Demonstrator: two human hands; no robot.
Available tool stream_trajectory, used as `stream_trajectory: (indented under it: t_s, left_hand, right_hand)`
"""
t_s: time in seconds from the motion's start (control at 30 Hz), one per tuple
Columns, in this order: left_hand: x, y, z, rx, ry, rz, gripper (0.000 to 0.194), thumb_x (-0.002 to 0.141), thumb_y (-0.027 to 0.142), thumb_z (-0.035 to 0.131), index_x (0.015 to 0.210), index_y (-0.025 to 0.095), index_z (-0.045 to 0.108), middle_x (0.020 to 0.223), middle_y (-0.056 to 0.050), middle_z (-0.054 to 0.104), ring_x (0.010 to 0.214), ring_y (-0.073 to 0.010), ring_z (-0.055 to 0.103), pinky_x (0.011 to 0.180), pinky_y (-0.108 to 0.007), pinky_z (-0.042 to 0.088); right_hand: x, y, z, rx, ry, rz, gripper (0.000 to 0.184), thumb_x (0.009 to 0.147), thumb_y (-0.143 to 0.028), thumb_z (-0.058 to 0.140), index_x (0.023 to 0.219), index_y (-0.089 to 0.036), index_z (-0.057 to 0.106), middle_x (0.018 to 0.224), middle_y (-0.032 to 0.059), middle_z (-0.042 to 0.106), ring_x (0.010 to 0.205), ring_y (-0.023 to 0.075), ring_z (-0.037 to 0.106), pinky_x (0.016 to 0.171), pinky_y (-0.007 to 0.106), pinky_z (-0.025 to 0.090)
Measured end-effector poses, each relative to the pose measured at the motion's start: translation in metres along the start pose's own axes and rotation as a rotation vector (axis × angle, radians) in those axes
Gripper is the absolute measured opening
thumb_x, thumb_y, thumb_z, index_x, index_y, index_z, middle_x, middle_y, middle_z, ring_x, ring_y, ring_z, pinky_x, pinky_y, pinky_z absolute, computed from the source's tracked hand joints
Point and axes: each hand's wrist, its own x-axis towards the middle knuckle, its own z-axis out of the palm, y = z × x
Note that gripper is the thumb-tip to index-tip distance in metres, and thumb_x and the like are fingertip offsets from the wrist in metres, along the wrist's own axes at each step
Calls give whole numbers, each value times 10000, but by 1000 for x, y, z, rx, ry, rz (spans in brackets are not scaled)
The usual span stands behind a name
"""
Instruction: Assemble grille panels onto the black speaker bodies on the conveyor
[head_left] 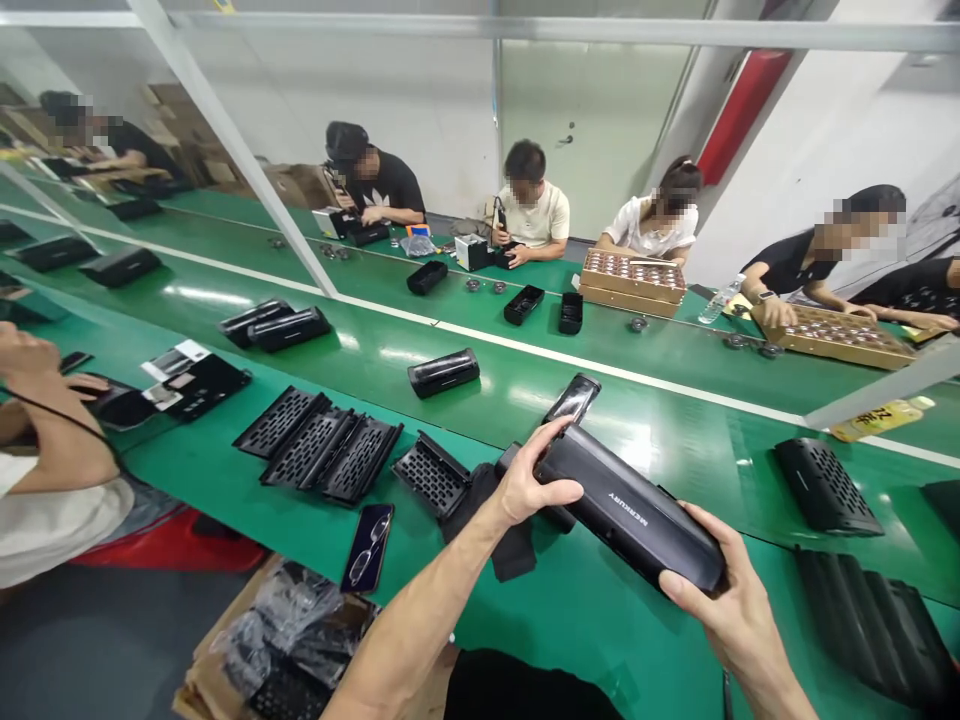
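Note:
Between my two hands is a long black speaker housing (630, 510) with "MERKURY" printed on its side, lifted over the green bench and slanting down to the right. My left hand (529, 475) grips its upper left end, thumb along the near side. At the lower right end my right hand (724, 580) wraps round it, thumb on the near face. Behind my left hand another black housing (576, 395) lies on the bench. Dark pieces (517, 555) lie under my left wrist, partly hidden, beside a perforated black grille (433, 475).
Several grilles (330, 450) lie left, near a phone with glasses (367, 545). A housing (444, 372) sits on the green conveyor (375, 340). At right are a perforated housing (829, 485), stacked black covers (874, 620) and a yellow bottle (881, 418). Co-workers sit opposite; one is at left.

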Motion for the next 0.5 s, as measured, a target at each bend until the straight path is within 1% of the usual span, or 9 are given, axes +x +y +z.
stream_trajectory:
  t_s: [0.07,0.13,0.2,0.27,0.3,0.33,0.4,0.43,0.5]
  left_hand:
    - [-6,-8,11,-41,71,8,952,675,488,942,1526,256,584,1483,-99,638,1382,-416,552,1221,-532,384]
    - [-12,-20,25,-189,150,-10,934,664,465,936,1507,242,601,1448,-93,671,1356,-406,577,1206,-525,405]
    - [-20,-36,45,-467,249,-98,847,698,479,893,1465,231,633,1417,-87,703,1349,-383,600,1198,-511,423]
    - [-29,-53,72,-787,298,-292,676,793,557,793,1367,212,699,1351,-93,748,1327,-356,635,1177,-496,450]
    - [-34,-62,86,-914,267,-410,626,833,616,736,1297,196,737,1307,-106,771,1304,-354,656,1157,-495,468]
    - [-39,-70,99,-1005,187,-513,646,865,685,671,1254,176,756,1286,-129,779,1292,-366,666,1139,-506,482]
    - [-48,-79,114,-1048,5,-615,756,887,778,589,1291,157,740,1342,-176,750,1336,-397,634,1129,-542,482]
    - [-51,-80,113,-994,-41,-617,772,886,780,603,1345,168,710,1397,-186,718,1377,-407,601,1135,-563,471]
    - [-53,-74,98,-781,55,-513,810,846,748,707,1465,233,617,1517,-171,634,1461,-408,517,1166,-590,436]
  right_hand:
    - [4,-4,-15,-57,-46,2,790,749,-574,877,1443,-319,599,1494,130,595,1241,394,648,880,442,628]
    - [6,-9,-28,-22,-74,-14,857,793,-599,846,1543,-360,507,1561,139,542,1272,410,645,896,465,631]
    - [4,-10,-30,124,-59,-90,1062,811,-687,790,1679,-438,231,1670,127,427,1355,439,604,933,517,627]
    - [2,-7,-16,163,-48,-165,1205,792,-757,753,1701,-481,11,1718,95,367,1418,472,548,957,588,615]
    - [3,-5,-5,95,-70,-179,1207,789,-759,747,1700,-486,4,1706,81,397,1422,485,538,957,625,607]
    - [4,-3,6,-8,-101,-177,1163,794,-737,751,1702,-482,70,1664,76,466,1401,495,549,942,650,605]
    - [10,-2,20,-154,-159,-168,1044,821,-661,751,1687,-458,205,1576,68,571,1364,485,572,954,672,588]
    - [13,-3,21,-182,-161,-178,1028,822,-613,761,1682,-444,225,1573,67,570,1373,472,563,993,670,567]
    - [18,-10,13,-265,-121,-239,1049,805,-489,791,1685,-413,225,1603,85,519,1405,449,531,1064,638,525]
